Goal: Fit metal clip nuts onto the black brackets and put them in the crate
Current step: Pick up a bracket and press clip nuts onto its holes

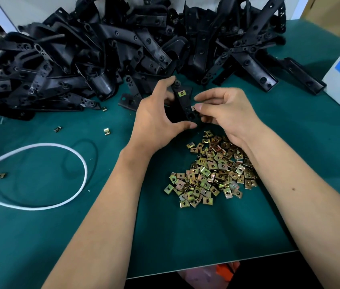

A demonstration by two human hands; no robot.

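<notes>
Left hand (156,115) curled round a black bracket (182,105), gripping it above the green mat (40,236), just in front of the big heap of brackets (102,49). One clip nut (181,93) already seated on its upper end. Right hand (225,113) pinching a second clip nut (193,107) at the bracket's edge, fingers narrow. Loose pile of clip nuts (210,172) below the right wrist. White cable (60,149) looped at left.

Black bracket (182,107) held upright above desk centre, one brass clip nut (181,93) fitted. Loose clip nuts (210,170) heaped toward near edge; bracket pile (123,49) along far edge.
</notes>
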